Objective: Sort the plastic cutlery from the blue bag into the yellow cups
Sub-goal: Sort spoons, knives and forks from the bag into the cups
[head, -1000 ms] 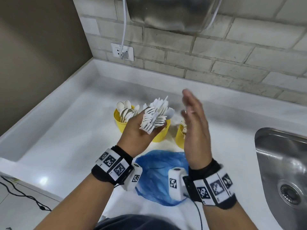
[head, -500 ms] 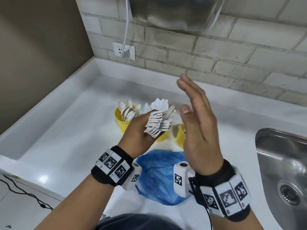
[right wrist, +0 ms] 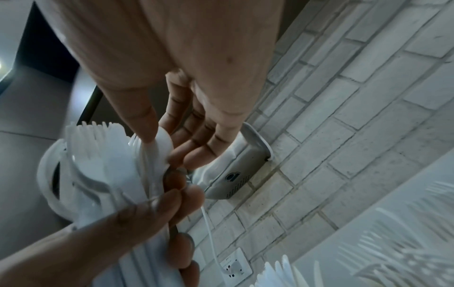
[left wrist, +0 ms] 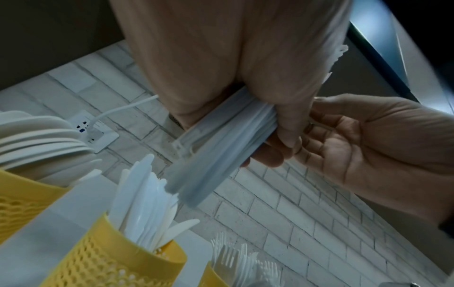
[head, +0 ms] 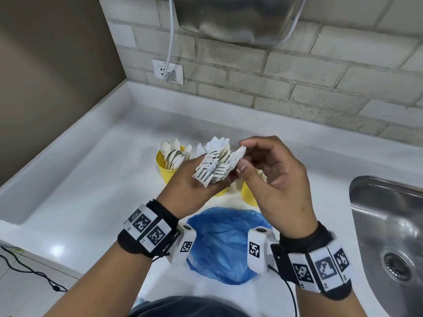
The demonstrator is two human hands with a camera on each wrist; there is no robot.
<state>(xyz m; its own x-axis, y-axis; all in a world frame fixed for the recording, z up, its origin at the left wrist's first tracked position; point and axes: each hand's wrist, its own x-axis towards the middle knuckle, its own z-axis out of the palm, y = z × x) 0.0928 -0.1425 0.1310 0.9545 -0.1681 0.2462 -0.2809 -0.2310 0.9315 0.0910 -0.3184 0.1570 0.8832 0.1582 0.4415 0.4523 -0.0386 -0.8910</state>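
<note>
Above the yellow cups, my left hand (head: 201, 184) grips a bundle of white plastic forks (head: 212, 168) with a spoon at its right edge. My right hand (head: 242, 157) pinches that spoon's bowl (right wrist: 159, 143) between thumb and fingers. The left yellow cup (head: 168, 172) holds spoons. The middle cup (left wrist: 98, 252) holds knives and is mostly hidden behind the bundle in the head view. The right cup (head: 248, 193) holds forks. The crumpled blue bag (head: 219, 243) lies flat on the counter between my wrists.
A steel sink (head: 389, 225) is set into the white counter (head: 91, 191) at the right. A wall socket (head: 168, 72) with a white cable sits on the brick wall behind the cups, under a steel appliance (head: 229, 19). The counter has a raised edge at left.
My right hand, flat and raised beside the bundle before, has come down and curled its fingers onto the spoon. The left hand still holds the bundle over the cups.
</note>
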